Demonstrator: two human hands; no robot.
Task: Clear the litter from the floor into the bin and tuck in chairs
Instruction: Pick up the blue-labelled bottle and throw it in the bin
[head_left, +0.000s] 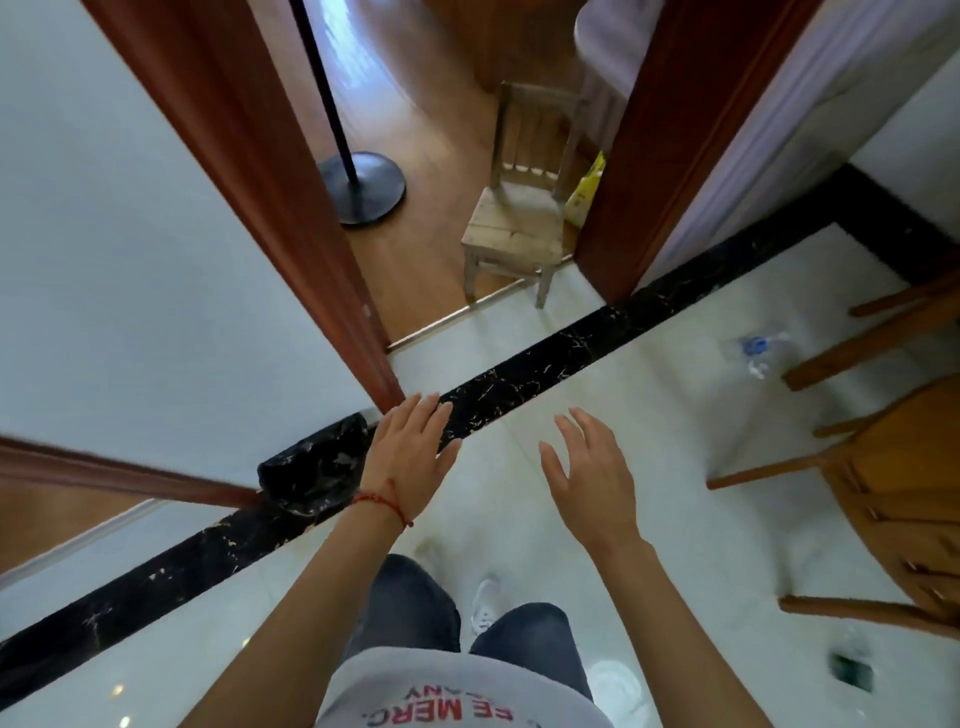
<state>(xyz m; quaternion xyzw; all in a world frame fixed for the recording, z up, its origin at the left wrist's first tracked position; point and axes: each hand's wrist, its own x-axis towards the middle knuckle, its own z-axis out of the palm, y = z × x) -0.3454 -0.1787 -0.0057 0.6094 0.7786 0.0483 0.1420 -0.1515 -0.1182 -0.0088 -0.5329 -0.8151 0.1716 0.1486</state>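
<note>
Over a pale tiled floor (649, 467), two bare hands reach forward with nothing in them. One is the left hand (410, 452), fingers straight and close together, a red string bracelet (387, 501) at its wrist. The other is the right hand (589, 475), fingers spread wide and relaxed.

Just left of the left hand, touching the white wall, stands one bin lined with a black bag (311, 475). A black marble strip (519, 382) runs diagonally across the floor under the left fingertips.

Three pieces of litter show. One crumpled clear plastic bottle with a blue label (756, 351) lies well ahead and right of the right hand. One white scrap (618, 688) lies on the floor behind that hand, near the person's legs. One blurred dark green piece (852, 670) lies far back to the right.

Two orange-brown wooden chairs (904, 488) stand right of the right hand, partly out of view. One small pale wooden chair (519, 213) sits ahead of both hands in a doorway, beside one yellow bag (587, 189). One black floor stand (358, 187) rises beyond the left hand.
</note>
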